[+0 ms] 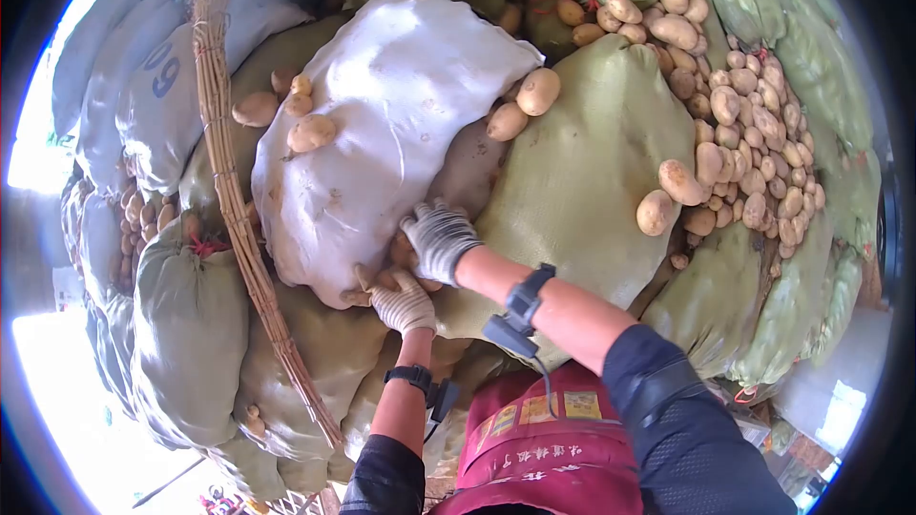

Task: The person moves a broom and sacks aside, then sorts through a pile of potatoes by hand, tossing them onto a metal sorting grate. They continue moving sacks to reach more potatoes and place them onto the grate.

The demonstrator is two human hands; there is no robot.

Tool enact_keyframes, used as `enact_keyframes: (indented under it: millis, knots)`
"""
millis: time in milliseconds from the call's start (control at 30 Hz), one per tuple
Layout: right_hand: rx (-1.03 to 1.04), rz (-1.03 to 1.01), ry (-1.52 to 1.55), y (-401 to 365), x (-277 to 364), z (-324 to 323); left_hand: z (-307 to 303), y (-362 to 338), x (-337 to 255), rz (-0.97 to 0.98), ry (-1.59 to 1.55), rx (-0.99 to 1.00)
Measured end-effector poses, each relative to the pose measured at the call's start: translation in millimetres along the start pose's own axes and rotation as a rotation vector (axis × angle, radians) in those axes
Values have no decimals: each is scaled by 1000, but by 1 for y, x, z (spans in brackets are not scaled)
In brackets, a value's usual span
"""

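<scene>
Both my hands wear pale knitted gloves and work at the lower edge of a white woven sack [382, 86]. My left hand [403, 305] is closed around a potato [386, 278], its dirt-stained fingers pointing left against the sack. Just above and to the right, my right hand [441, 240] curls over another potato [403, 252] beside the sack's edge; its palm side is hidden. A green sack [592, 162] lies to the right, under my right forearm. Loose potatoes rest on the white sack, including one big potato [311, 133] on its left part.
A bundle of thin sticks [229, 172] leans across the left side. Many loose potatoes [749, 143] are heaped at the right among green sacks [821, 67]. More filled sacks [186, 334] are stacked at the left. Two potatoes [539, 92] sit where the white and green sacks meet.
</scene>
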State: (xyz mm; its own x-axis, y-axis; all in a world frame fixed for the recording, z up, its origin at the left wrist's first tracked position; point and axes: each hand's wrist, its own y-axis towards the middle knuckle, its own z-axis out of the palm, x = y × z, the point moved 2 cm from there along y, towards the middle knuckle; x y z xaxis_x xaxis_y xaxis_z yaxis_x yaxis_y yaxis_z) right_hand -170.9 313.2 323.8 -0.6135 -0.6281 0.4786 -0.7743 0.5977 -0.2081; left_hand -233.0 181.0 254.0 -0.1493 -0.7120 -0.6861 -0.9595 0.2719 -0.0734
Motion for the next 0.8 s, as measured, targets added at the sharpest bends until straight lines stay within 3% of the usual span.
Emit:
enact_keyframes:
  millis: [33, 100, 167, 233, 300, 367, 400, 500, 600, 633, 733, 800]
  knots:
    - [-12, 45, -42, 3, 5, 1, -1, 3, 3, -3, 26, 35]
    - [214, 113, 33, 15, -1, 3, -7, 0, 0, 1, 10, 44]
    - [474, 67, 5, 31, -6, 8, -7, -2, 1, 52, -14, 10]
    - [531, -57, -77, 25, 6, 4, -10, -11, -11, -62, -150, 36]
    - [459, -145, -84, 14, 12, -6, 9, 12, 39, 37, -231, 86]
    - [376, -75, -56, 9, 11, 0, -1, -3, 9, 45, -347, 41]
    - [334, -53, -65, 3, 17, 3, 9, 10, 36, 12, -321, 157]
    - [200, -69, -219, -13, 40, 24, 22, 28, 60, -509, -1306, 293]
    - [164, -42, -214, -13, 42, 42, 7, 5, 7, -649, -1201, 274]
    - [169, -30, -197, -11, 40, 49, 23, 27, 51, -617, -1252, 360]
    - [168, 14, -123, -6, 38, 58, 11, 10, 14, -643, -1316, 386]
    - [169, 34, -57, -17, 39, 54, 6, 2, 12, -741, -1417, 299]
